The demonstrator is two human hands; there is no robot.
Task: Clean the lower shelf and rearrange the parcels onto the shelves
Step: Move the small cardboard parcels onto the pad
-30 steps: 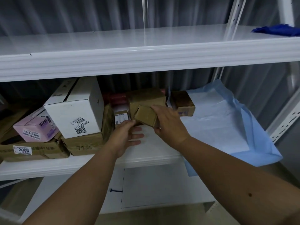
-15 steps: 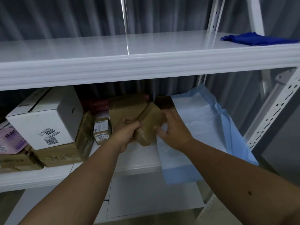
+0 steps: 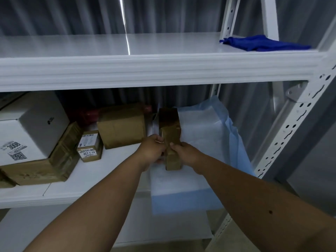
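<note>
Brown cardboard parcel gripped on both sides over the blue sheet.

Left hand and right hand clamp its opposite sides and hold it on end, just in front of another dark box on the lower shelf, probably so it stands in line there. Other parcels sit to the left: a bigger brown box, a small labelled one, a white carton. Up on the upper shelf lies a blue cloth, likely the wiping rag.
</note>
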